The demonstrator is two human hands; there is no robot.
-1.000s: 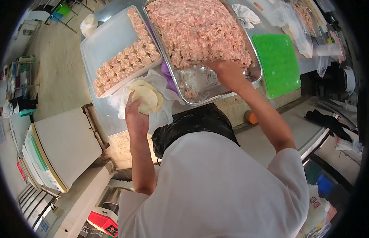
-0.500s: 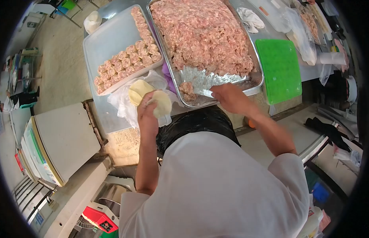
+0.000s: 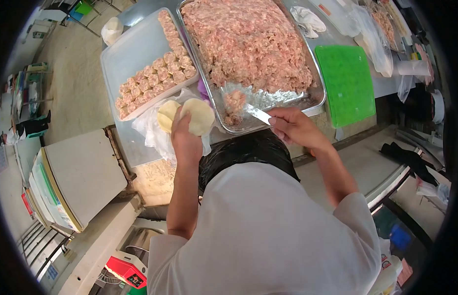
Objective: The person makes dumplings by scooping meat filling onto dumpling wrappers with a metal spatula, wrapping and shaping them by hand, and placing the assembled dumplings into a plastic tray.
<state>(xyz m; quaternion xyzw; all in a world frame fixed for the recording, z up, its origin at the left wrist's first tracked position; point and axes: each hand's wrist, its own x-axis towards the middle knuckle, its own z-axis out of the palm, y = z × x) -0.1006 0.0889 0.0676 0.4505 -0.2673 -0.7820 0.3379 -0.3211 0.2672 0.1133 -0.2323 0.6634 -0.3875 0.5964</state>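
Note:
My left hand [image 3: 185, 140] is closed on a round, pale dumpling wrapper [image 3: 199, 118]. Beside it, a stack of yellowish wrappers [image 3: 166, 117] lies on a white plastic bag [image 3: 149, 132]. My right hand [image 3: 295, 126] grips a flat metal spatula [image 3: 258, 114] by its handle end. A lump of minced meat [image 3: 235, 100] sits on the spatula's tip, over the near left corner of the metal tray [image 3: 268, 127]. The large mass of minced meat [image 3: 248, 44] fills most of that tray.
Left of the tray, a plastic tray [image 3: 122, 53] holds rows of filled dumplings [image 3: 152, 78]. A green board [image 3: 346, 86] lies to the right. A white cloth [image 3: 307, 20] and plastic bags [image 3: 374, 44] are farther back. A black bag [image 3: 248, 151] hangs at the table's front edge.
My right hand has turned, and the spatula now carries a lump of meat, raised slightly. My left hand has turned so the wrapper lies flatter and faces up.

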